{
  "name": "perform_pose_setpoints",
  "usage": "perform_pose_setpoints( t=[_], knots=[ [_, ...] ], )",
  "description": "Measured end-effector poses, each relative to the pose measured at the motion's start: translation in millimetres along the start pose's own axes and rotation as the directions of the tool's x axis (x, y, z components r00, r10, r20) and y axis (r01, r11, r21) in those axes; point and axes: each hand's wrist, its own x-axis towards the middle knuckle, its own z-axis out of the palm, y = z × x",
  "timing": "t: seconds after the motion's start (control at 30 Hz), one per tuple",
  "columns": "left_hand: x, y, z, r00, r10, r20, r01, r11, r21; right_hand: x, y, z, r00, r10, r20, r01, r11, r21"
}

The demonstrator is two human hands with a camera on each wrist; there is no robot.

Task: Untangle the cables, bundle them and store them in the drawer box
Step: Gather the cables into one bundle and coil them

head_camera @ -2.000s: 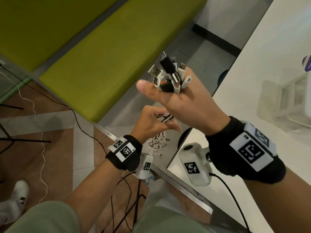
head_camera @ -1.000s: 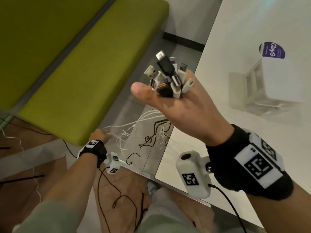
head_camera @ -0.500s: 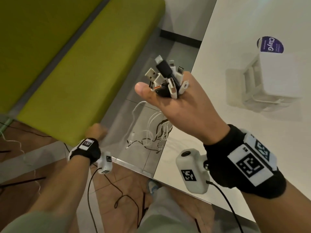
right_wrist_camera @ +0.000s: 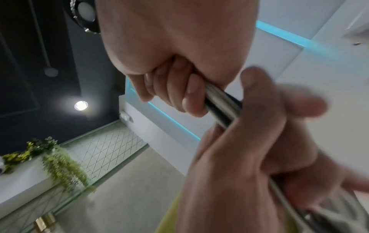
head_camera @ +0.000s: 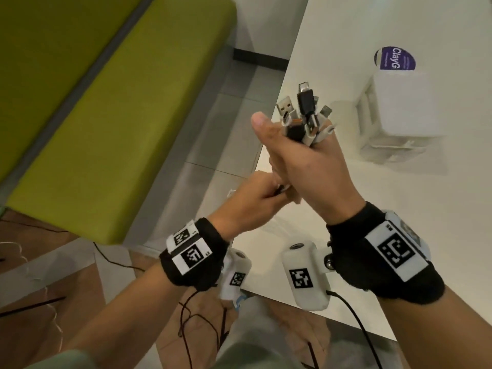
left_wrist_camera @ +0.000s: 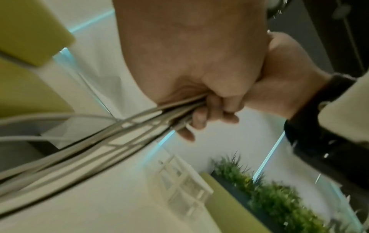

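Observation:
My right hand (head_camera: pixel 306 161) is raised over the table's corner and grips a bundle of cables; several black and white USB plugs (head_camera: pixel 303 113) stick up out of the fist. Directly below it, my left hand (head_camera: pixel 253 201) curls round the same cables. In the left wrist view the curled fingers (left_wrist_camera: pixel 209 113) hold the white and black cables (left_wrist_camera: pixel 119 130), which trail away to the lower left. The right wrist view shows my right fingers (right_wrist_camera: pixel 179 94) wrapped round the cables (right_wrist_camera: pixel 219 100), the left hand (right_wrist_camera: pixel 249 141) gripping them just beneath. A white drawer box (head_camera: pixel 399 110) stands on the white table (head_camera: pixel 332 35).
A round purple-labelled lid (head_camera: pixel 395 58) lies behind the drawer box. A green padded bench (head_camera: pixel 106 115) runs along the left over grey and brown floor. Thin black wires (head_camera: pixel 191 315) hang from my wrist cameras near my knees.
My left hand, which had swung down and left along the loose cable tails, has come back up and now grips the cables under my right hand. The right hand kept its hold.

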Motion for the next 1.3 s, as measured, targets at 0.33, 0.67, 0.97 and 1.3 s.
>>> perform_pose_setpoints(
  t=[0.33,0.67,0.97,1.3],
  knots=[
    [16.0,-41.8,32.6,0.993,0.111,0.031,-0.115,0.933,0.341,-38.9,30.0,-92.2,0.991,0.133,-0.032,-0.114,0.935,0.337],
    [2.8,-64.1,67.5,0.998,-0.015,0.067,-0.022,0.850,0.526,-109.8,69.1,-128.7,0.991,0.068,-0.113,-0.019,0.920,0.392],
    [15.6,-19.1,65.4,0.933,-0.276,0.231,0.108,0.827,0.552,-96.4,60.3,-143.2,0.989,0.051,-0.137,-0.002,0.943,0.333],
    [36.9,19.1,142.6,0.962,0.063,0.266,-0.188,0.858,0.478,-90.9,68.9,-165.0,0.968,0.131,-0.214,-0.018,0.888,0.459]
  ],
)
